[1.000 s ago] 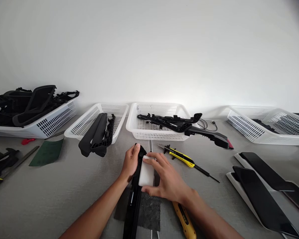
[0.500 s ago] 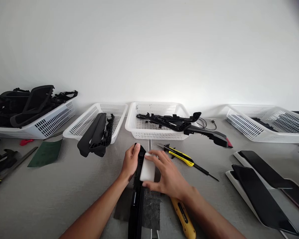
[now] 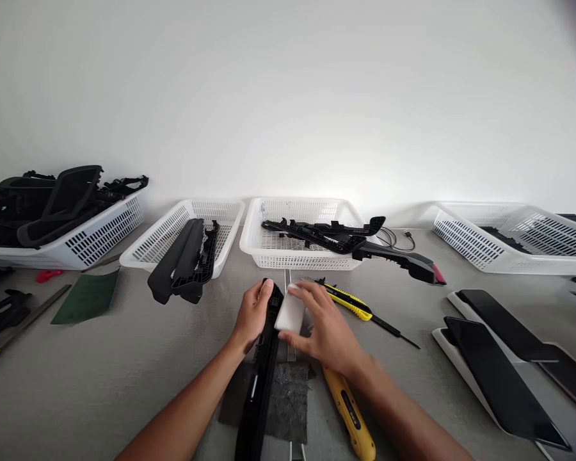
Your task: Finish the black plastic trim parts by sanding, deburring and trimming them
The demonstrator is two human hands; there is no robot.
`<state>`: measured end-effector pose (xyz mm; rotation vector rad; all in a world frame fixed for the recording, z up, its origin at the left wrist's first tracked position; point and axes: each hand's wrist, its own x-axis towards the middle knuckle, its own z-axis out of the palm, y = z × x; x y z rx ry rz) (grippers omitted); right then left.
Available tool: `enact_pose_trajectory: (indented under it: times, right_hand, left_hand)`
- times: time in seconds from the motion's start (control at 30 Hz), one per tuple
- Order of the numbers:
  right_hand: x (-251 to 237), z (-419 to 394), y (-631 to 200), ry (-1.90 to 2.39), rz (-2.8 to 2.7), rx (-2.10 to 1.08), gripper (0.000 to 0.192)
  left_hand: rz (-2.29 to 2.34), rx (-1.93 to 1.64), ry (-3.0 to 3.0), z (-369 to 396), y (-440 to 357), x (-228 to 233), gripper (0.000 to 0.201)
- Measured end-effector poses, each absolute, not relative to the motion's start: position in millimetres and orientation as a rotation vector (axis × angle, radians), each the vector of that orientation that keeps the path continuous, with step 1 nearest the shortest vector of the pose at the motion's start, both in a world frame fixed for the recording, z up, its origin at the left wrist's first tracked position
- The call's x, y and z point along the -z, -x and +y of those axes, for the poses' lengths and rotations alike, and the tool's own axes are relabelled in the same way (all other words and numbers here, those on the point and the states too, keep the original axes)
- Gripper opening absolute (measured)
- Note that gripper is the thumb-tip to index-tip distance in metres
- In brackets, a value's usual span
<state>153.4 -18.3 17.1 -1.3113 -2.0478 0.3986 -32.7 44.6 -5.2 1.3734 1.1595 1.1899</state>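
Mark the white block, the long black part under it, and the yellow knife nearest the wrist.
white block [image 3: 290,310], head view, its top face.
long black part [image 3: 256,397], head view, its lower shaft.
yellow knife [image 3: 349,410], head view, its handle.

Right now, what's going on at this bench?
A person is working at a grey table. The left hand steadies a long black plastic part lying on a dark mat, while the right hand presses a white block against it. Two yellow knives lie close by, and white baskets with more black parts stand behind.
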Motion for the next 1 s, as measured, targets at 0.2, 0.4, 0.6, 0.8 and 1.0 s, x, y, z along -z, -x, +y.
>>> enact_pose_trajectory:
  times: [0.2,0.4,0.6,0.8,1.0]
  right_hand:
    - [-19,-23,-150,1.213,-2.137,-0.476,0.073]
    - [-18,-22,-149,1.261,-2.106,-0.437,0.073]
    - [-13,-18,-151,1.422,-1.861,-0.358,0.059]
    - [-13,-21,-142,1.451,-1.865,-0.322,0.063]
    - [-10,-16,-147,1.541,-1.793,-0.289,0.057]
  left_hand:
    - [1.196,-1.235,-1.359,44,32,4,0.065]
    - [1.216,-1.241,-1.374,45,33,5,0.064]
    - [1.209,-1.221,-1.422,41,30,7,0.061]
    - [1.245,-1.228,-1.434,39,29,11,0.053]
    - [1.250,-1.220,-1.434,39,29,11,0.051]
